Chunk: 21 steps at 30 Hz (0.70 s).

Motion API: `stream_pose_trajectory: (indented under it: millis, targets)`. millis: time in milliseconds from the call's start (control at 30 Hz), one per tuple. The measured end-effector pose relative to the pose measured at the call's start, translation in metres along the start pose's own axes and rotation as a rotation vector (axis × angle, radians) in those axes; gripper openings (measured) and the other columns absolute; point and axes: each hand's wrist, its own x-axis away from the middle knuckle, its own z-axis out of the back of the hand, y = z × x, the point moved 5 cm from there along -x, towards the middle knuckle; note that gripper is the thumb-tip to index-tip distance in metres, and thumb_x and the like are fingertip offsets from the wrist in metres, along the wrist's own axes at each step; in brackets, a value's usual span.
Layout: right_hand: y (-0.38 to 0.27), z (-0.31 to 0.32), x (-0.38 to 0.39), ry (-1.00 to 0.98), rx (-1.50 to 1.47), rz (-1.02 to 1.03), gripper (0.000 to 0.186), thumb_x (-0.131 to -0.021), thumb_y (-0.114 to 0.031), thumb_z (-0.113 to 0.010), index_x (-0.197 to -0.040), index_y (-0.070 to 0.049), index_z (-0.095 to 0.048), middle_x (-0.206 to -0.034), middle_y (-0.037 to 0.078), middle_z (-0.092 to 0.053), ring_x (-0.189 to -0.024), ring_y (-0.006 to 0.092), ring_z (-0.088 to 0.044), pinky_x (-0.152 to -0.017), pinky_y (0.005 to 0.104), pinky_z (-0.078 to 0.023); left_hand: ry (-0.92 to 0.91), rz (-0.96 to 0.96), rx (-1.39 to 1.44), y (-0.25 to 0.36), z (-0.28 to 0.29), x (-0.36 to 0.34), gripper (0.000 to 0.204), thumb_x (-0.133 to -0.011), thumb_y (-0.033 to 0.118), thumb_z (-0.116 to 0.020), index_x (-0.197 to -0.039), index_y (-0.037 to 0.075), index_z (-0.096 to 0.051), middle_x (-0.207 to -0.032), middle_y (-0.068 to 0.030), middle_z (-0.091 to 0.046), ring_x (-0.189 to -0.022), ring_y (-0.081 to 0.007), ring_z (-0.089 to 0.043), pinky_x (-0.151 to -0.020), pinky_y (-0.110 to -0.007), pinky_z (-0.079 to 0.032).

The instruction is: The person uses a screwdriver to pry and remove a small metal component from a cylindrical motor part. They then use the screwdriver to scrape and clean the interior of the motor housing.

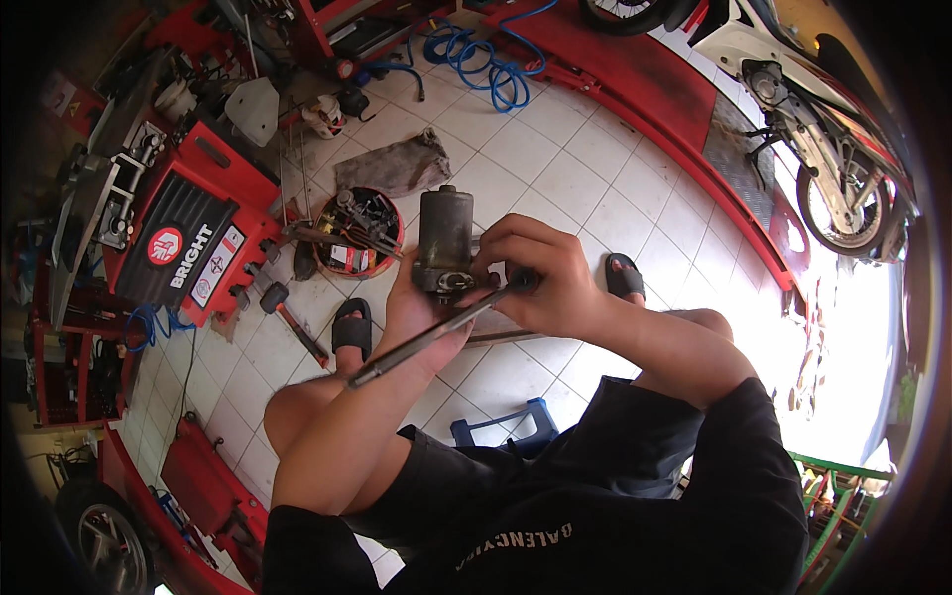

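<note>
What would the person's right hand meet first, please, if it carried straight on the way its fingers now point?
The right hand points left across the picture, fingers around the long metal tool. Straight on, it would most likely meet the grey cylindrical motor held in the left hand, which looks already touching or nearly so; depth is unclear.

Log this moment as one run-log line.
left hand: holds grey cylindrical motor | right hand: grips long metal tool at motor base | red round tray on tiled floor

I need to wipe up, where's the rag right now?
Head view: the rag lies on the tiles, upper centre-left, just behind the red bowl of tools.
</note>
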Motion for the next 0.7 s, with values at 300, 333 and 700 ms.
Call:
stream_pose_trajectory:
  millis: [300, 333, 700]
  targets:
    - [-0.003, -0.002, 0.006, 0.069, 0.024, 0.126, 0.024, -0.072, -0.002, -0.085, -0.094, -0.003, -0.073, -0.095, 0.01, -0.063, -0.074, 0.0198, -0.063, -0.06, 0.0304, -0.051, 0.161, -0.075, -0.04, 0.0, -0.005, 0.004, 0.044, -0.104, 0.043, -0.04, -0.118, 0.007, -0.062, -0.108, -0.0081, -0.068, -0.096, -0.0194, -0.066, -0.082, -0.034, -0.055]
    - [-0.004, -0.001, 0.006, 0.067, 0.034, 0.097, 0.025, -0.073, -0.002, -0.085, -0.094, -0.003, -0.073, -0.095, 0.01, -0.063, -0.074, 0.0197, -0.063, -0.06, 0.0306, -0.051, 0.224, -0.078, -0.057, 0.0, -0.004, 0.005, 0.044, -0.104, 0.043, -0.04, -0.118, 0.007, -0.062, -0.108, -0.008, -0.068, -0.096, -0.0195, -0.066, -0.082, -0.034, -0.055]
    - [-0.005, 0.0, 0.008, 0.069, 0.058, 0.122, 0.024, -0.072, -0.006, -0.083, -0.092, -0.006, -0.071, -0.092, 0.007, -0.064, -0.073, 0.0251, -0.067, -0.06, 0.0352, -0.052, 0.051, -0.006, 0.053, 0.001, 0.004, 0.001, 0.043, -0.103, 0.042, -0.04, -0.116, 0.007, -0.063, -0.106, -0.0092, -0.068, -0.098, -0.022, -0.066, -0.082, -0.037, -0.055]
